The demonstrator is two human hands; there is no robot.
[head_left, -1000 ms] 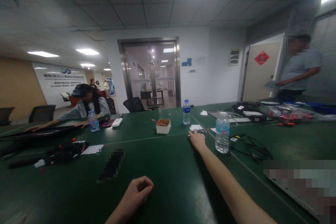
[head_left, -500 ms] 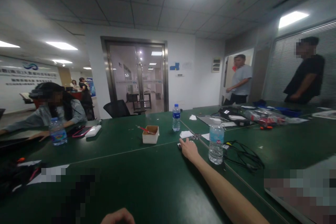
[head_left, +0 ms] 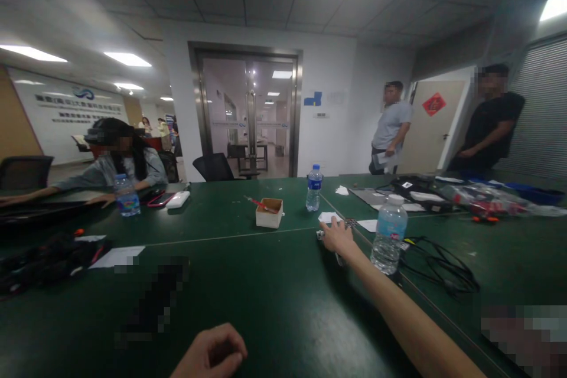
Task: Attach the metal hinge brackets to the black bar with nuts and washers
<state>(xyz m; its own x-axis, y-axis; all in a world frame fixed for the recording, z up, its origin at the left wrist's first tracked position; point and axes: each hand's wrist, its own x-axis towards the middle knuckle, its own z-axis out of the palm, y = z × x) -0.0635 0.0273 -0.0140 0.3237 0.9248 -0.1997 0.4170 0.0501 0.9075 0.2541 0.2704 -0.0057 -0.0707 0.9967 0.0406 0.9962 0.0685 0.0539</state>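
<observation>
My right hand (head_left: 338,237) reaches forward over the green table (head_left: 248,283), its fingers bent over a small object. A silvery end (head_left: 319,235) of that object sticks out at the fingertips, and another bit shows below the palm; its kind cannot be made out. White paper (head_left: 329,217) lies just beyond the fingers. To the right of the hand stands a clear water bottle (head_left: 390,236) with a light blue label. My left hand (head_left: 212,349) is low at the near edge, fingers curled loosely towards the thumb, nothing visible in it.
A small open box (head_left: 269,218) with a red-handled item stands mid-table, and a blue-capped bottle (head_left: 314,189) behind. Black cables (head_left: 443,266) lie to the right. Someone in a headset (head_left: 128,153) sits at the left; two people stand at the back right.
The view has turned right and tilted slightly down. More of my left hand has come into sight. My right hand stays near the white paper; part of the object now shows beneath it.
</observation>
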